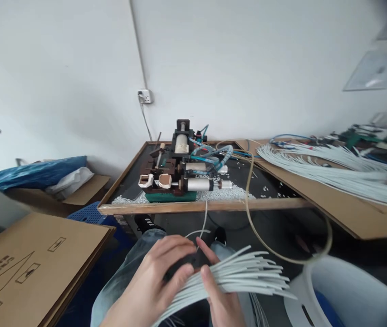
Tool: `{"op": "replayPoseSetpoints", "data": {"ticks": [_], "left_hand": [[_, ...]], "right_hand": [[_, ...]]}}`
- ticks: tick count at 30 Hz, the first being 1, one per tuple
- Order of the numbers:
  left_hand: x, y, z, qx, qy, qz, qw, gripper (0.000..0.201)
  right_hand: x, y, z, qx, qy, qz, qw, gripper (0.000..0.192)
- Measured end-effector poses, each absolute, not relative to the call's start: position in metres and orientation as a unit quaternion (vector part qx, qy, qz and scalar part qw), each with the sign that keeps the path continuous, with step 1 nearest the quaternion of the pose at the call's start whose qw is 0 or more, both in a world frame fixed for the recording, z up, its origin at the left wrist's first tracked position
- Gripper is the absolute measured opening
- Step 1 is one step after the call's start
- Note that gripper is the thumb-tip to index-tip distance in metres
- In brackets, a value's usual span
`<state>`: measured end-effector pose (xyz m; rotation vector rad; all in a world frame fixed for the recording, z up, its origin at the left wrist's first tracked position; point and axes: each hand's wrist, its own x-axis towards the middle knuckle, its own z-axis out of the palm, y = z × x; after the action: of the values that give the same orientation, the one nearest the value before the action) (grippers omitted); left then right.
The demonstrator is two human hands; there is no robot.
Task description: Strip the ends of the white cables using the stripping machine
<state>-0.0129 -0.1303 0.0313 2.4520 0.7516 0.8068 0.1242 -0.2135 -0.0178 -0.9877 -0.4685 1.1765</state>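
Head view: we hold the bundle of grey cables point(234, 277) over our lap, left hand point(152, 281) and right hand point(220, 295) both clamped on it, ends fanned beyond the grip, the wire-stripping machine point(179, 168) on the worktop point(193, 206) ahead.

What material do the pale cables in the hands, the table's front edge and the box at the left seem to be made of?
The cable bundle, held by the left hand and right hand, looks like smooth matte plastic sheathing: uniform pale grey, bending slightly. The table edge seems bare wood, tan and matte. The box looks like corrugated cardboard: brown, with printed black outlines.
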Motion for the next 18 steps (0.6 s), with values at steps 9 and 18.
{"op": "replayPoseSetpoints", "data": {"ticks": [9,18], "left_hand": [[-0.017,-0.139,0.024,0.877,0.267,0.289,0.277,0.021],[-0.018,-0.134,0.022,0.742,0.382,0.393,0.386,0.028]], "right_hand": [[0.125,-0.217,-0.006,-0.516,-0.228,0.518,0.643,0.046],[0.126,-0.216,-0.020,-0.475,-0.218,0.533,0.666,0.033]]}}
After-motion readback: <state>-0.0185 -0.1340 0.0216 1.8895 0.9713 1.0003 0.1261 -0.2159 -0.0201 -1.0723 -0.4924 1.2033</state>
